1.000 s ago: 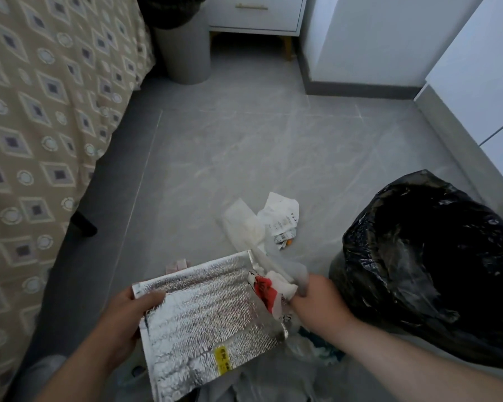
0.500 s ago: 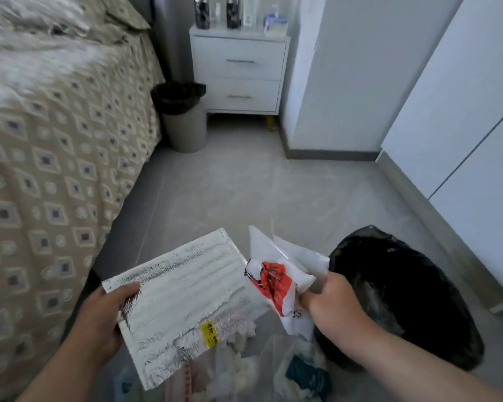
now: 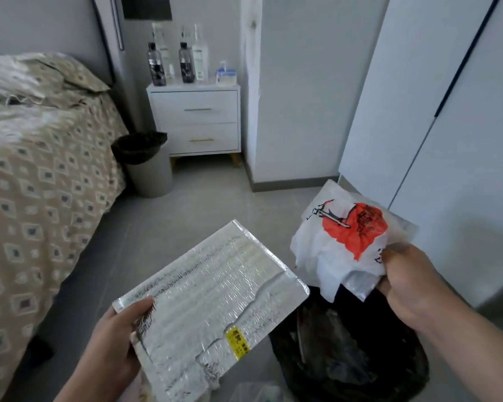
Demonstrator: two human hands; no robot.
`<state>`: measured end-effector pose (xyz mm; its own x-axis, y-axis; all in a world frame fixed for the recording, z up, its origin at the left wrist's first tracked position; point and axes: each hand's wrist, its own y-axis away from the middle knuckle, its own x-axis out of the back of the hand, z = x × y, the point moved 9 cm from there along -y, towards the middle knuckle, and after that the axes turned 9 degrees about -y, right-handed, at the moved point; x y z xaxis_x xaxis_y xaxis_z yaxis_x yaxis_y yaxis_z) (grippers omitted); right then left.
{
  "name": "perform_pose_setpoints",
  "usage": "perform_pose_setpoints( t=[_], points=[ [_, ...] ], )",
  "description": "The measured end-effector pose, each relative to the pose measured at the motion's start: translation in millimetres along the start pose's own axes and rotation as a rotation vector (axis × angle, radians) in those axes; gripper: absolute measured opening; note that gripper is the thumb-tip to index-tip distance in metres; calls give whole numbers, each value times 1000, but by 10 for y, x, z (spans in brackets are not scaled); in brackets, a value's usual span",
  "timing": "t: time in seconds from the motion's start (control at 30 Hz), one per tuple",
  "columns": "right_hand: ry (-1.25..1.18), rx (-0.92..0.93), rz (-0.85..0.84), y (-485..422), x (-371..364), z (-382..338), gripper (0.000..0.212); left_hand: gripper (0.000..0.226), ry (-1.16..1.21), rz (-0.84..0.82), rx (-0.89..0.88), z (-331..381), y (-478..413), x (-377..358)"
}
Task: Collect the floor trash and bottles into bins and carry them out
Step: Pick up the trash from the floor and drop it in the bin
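The right hand (image 3: 410, 282) clutches a crumpled bag (image 3: 340, 245) directly above the bin (image 3: 360, 369); the left hand (image 3: 114, 343) grips a foil pouch (image 3: 212, 300) just left of it.

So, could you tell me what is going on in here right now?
A person is gathering trash in a bedroom. The left hand holds a silver foil pouch by its near corner. The right hand clutches a crumpled white-and-red plastic bag above the black-lined bin, not yet released. A second bin stands beside the nightstand.
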<state>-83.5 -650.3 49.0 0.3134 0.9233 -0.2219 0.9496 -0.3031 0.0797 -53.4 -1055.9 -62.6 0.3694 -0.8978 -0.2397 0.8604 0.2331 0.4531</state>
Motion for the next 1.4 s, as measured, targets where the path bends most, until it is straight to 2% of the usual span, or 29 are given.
perform_pose_setpoints(
  t=[0.1,0.27,0.33,0.43,0.5,0.57,0.6,0.63,0.7,0.73,0.77,0.83,0.93,1.03,1.1,1.17,1.3,1.4],
  points=[
    [-41,16,118,-166,497,-178,19,12,-75,-16,7,-146,48,-579],
    [-135,87,294,-268,1226,-411,21,7,-407,-42,-24,-357,39,-1359],
    [-155,85,318,-266,1380,-395,21,9,-677,-40,-119,-343,3,-1615],
    [-153,66,307,-272,1494,-287,22,20,-1052,-76,-366,-269,42,-2135],
    [-145,57,313,-265,1523,-231,23,18,-1246,-92,-507,-295,78,-2442],
    [-124,48,304,-256,1507,-173,23,7,-1383,-177,-546,-450,114,-2645],
    [-104,41,297,-258,1490,-138,23,10,-1412,-230,-548,-526,134,-2689],
    [-76,31,294,-261,1482,-104,22,29,-1428,-288,-553,-598,152,-2709],
    [-6,4,262,-252,1425,-42,25,86,-1422,-393,-587,-690,208,-2666],
    [43,-4,230,-250,1387,-14,26,102,-1405,-416,-643,-683,228,-2620],
    [103,-9,195,-236,1336,-3,25,108,-1375,-420,-707,-654,251,-2562],
    [232,-2,104,-202,1221,27,20,108,-1276,-377,-738,-645,207,-2347],
    [370,40,-14,-103,1019,79,13,110,-1182,-334,-691,-750,112,-2059],
    [516,21,-110,-35,802,303,15,94,-1204,-438,-707,-928,91,-1985],
    [646,31,-138,-56,727,517,15,93,-1244,-504,-701,-1044,61,-1986],
    [789,26,-179,-64,670,733,27,96,-1312,-521,-706,-1107,44,-2013],
    [933,53,-487,58,216,1235,60,73,-1280,-624,-757,-1143,107,-2133],
    [1161,-2,-651,152,-13,1650,65,84,-1277,-638,-746,-1190,78,-2111]
  ],
)
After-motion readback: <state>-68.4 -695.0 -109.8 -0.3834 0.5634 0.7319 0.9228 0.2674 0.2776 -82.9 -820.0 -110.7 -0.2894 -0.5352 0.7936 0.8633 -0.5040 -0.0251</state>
